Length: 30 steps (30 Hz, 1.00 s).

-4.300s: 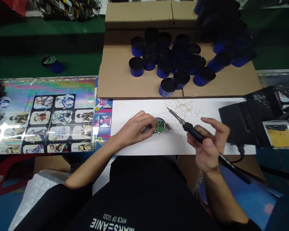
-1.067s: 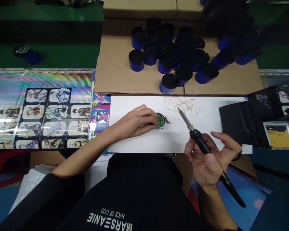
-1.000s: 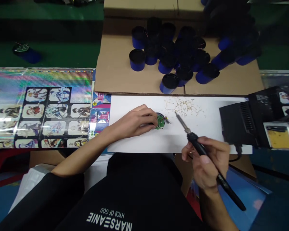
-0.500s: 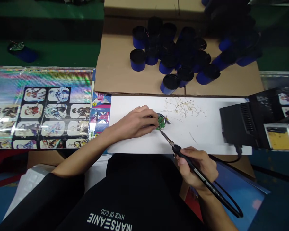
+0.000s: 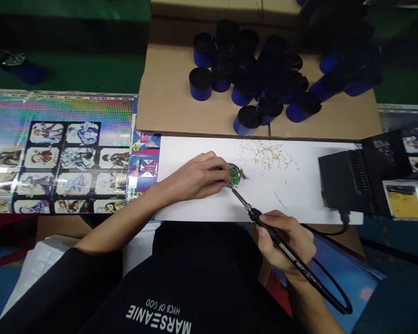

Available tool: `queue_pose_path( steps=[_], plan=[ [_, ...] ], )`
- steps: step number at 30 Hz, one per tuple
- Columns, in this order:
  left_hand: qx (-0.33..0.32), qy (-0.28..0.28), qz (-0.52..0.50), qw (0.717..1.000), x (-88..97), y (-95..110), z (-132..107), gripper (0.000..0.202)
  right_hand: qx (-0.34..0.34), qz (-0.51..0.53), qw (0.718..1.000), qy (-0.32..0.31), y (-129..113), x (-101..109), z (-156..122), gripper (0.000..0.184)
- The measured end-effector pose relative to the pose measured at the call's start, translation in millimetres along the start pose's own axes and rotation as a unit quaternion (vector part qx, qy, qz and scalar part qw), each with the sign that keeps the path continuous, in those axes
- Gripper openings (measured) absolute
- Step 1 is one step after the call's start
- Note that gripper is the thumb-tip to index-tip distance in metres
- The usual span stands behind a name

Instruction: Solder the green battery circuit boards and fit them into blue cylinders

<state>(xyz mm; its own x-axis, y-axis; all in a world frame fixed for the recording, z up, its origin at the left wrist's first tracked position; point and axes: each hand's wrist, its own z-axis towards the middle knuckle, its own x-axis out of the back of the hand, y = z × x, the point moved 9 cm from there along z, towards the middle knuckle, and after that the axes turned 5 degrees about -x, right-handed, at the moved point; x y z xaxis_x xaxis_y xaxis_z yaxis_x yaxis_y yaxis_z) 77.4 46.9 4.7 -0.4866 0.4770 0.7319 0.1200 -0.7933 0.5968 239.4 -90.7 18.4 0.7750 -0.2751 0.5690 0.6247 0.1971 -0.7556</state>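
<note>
A small green circuit board (image 5: 235, 177) lies on the white work surface (image 5: 195, 214), partly covered by my fingers. My left hand (image 5: 207, 176) rests on the surface with its fingertips closed at the board's left edge; whether they pinch the board or a wire on it is hidden. My right hand (image 5: 287, 239) grips a black soldering iron (image 5: 277, 237) by its handle. The iron's metal tip meets the lower edge of the board, close to my left fingertips. A short wire end (image 5: 244, 174) sticks out at the board's right side.
Several blue cylinders with black tops (image 5: 201, 84) stand on cardboard (image 5: 170, 102) behind the surface. Wire scraps (image 5: 266, 154) lie at its back. On the right are a black box-shaped unit (image 5: 343, 178) and a tray with a yellow sponge (image 5: 406, 200). Printed shiny sheets (image 5: 61, 157) lie left.
Both hands and the iron stay almost where they were, the tip still at the board. The view has shifted slightly.
</note>
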Motion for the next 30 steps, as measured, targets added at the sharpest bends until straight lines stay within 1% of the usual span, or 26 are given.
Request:
queue_pose_path(
  steps=[5,8,11,13,16,19,22,24,28,30],
  plan=[
    [-0.02,-0.006,0.019,1.0,-1.3,4,0,0.019,-0.001,-0.014,1.0,0.006,-1,2,4,0.024],
    [-0.017,-0.008,0.015,1.0,-2.0,2,0,0.02,-0.005,-0.013,1.0,0.014,1,4,0,0.024],
    [-0.018,-0.007,0.013,1.0,-2.2,1,-1,0.02,-0.012,0.004,0.998,0.059,4,14,-6,0.023],
    [-0.02,-0.008,0.014,1.0,-2.5,1,-1,0.02,-0.025,0.038,0.995,0.086,8,21,-8,0.022],
    [-0.018,-0.011,0.012,1.0,-2.8,0,-1,0.021,-0.055,0.087,0.988,0.113,16,24,-3,0.021],
    [-0.016,-0.008,0.011,1.0,-2.2,0,-1,0.021,-0.058,0.091,0.98,0.165,20,26,4,0.024],
    [-0.02,-0.002,0.011,1.0,-1.2,1,-2,0.02,-0.046,0.069,0.974,0.211,27,23,8,0.029],
    [-0.023,0.006,0.008,1.0,-0.3,2,-2,0.019,-0.052,0.068,0.969,0.232,38,17,7,0.03],
    [-0.018,0.021,-0.008,1.0,-0.1,0,-2,0.017,-0.101,0.126,0.956,0.247,68,1,5,0.028],
    [-0.013,0.023,-0.016,1.0,-1.4,-1,-2,0.016,-0.112,0.155,0.949,0.251,77,-5,5,0.026]
  ],
)
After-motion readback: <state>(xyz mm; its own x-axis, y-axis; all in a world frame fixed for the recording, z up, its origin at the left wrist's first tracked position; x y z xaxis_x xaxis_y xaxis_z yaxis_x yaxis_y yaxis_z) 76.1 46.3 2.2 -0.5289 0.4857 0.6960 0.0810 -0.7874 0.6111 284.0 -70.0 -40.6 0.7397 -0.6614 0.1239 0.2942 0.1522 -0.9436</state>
